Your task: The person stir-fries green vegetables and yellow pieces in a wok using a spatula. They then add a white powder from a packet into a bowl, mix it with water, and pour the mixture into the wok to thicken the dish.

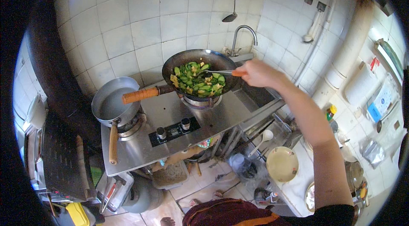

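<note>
My right hand [258, 73] grips the orange handle of a metal spatula [220, 72]. Its far end is among green vegetable slices [185, 82] and yellow pieces that look like egg, inside a dark wok [201, 54]. The wok rests on the right burner [201, 103] of a steel gas stove [172, 111], its wooden handle [140, 94] pointing left. On the left burner stands a grey saucepan [116, 98] that holds no visible food; its wooden handle [113, 146] points toward me. My left hand is out of view.
A tap [244, 27] and sink [257, 96] lie right of the wok. On the right counter [302, 171] are a cream bowl [282, 164] and a white spoon [262, 141]. A ladle [231, 16] hangs on the tiled wall. A gas cylinder [143, 192] stands below the stove.
</note>
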